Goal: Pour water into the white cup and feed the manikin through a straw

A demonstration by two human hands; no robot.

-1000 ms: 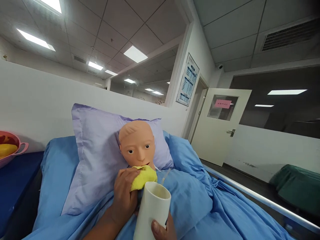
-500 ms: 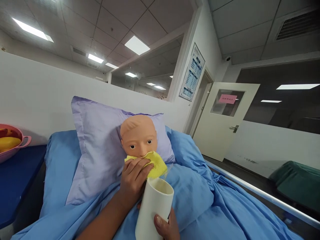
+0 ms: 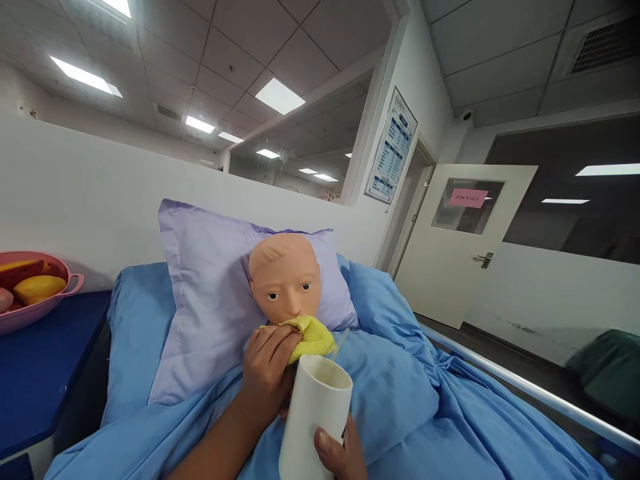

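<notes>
A training manikin (image 3: 285, 277) lies in bed with its head on a lilac pillow (image 3: 210, 293), under a blue blanket (image 3: 400, 393). My left hand (image 3: 267, 373) is closed on a yellow cloth (image 3: 313, 335) and presses it against the manikin's mouth and chin. My right hand (image 3: 337, 453), low in the view, grips a white cup (image 3: 315, 417) held upright just below the cloth. A clear straw (image 3: 341, 341) pokes up beside the cup's rim.
A pink bowl (image 3: 47, 310) of fruit stands on a blue bedside table (image 3: 40, 373) at the left. A metal bed rail (image 3: 525, 393) runs along the right. Behind are a white partition, a wall chart (image 3: 391, 157) and an open white door (image 3: 463, 243).
The cloth in my left hand slid from over the manikin's mouth down to its lower lip and chin. The view shifted slightly, and the cup stayed upright in my right hand.
</notes>
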